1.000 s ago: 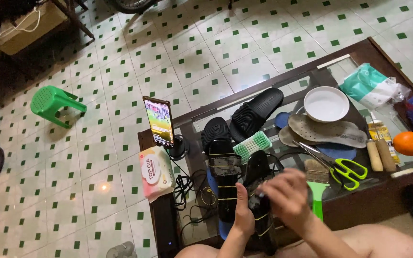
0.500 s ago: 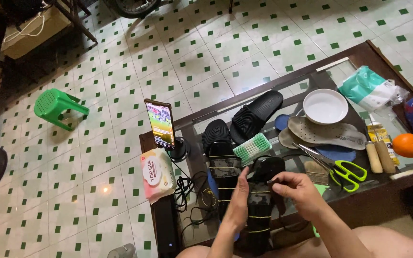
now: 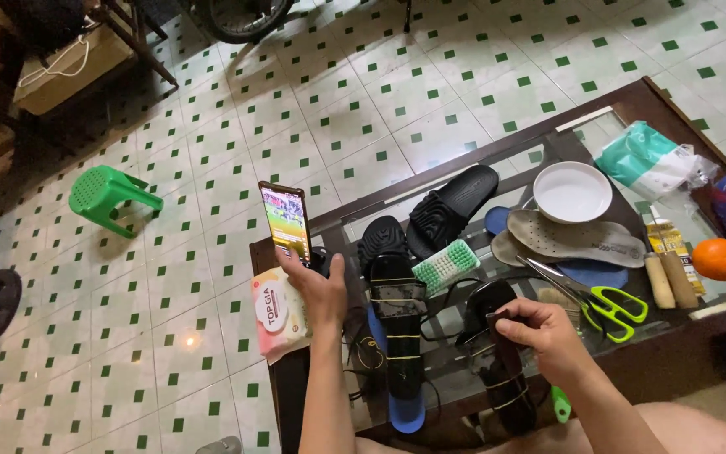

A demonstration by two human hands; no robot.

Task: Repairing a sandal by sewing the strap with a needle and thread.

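Observation:
My left hand (image 3: 317, 290) reaches to the upright smartphone (image 3: 285, 220) at the glass table's left end, fingers spread and touching its lower edge. My right hand (image 3: 541, 335) is closed around a black sandal (image 3: 497, 353) wrapped with thin bands, held over the table's near edge. A second black banded sandal (image 3: 397, 324) lies flat on a blue insole (image 3: 405, 414) between my hands.
A wet-wipes pack (image 3: 277, 311) lies by the phone. On the glass table (image 3: 481, 155): black slide sandals (image 3: 451, 206), green-white brush (image 3: 445, 266), green-handled scissors (image 3: 602, 298), grey insoles (image 3: 577, 240), white bowl (image 3: 571, 192), orange (image 3: 720, 259). A green stool (image 3: 107, 197) stands on the tiled floor.
My left hand let go of the sandal and moved left and up to the phone. The right hand keeps the sandal, now lower and further right.

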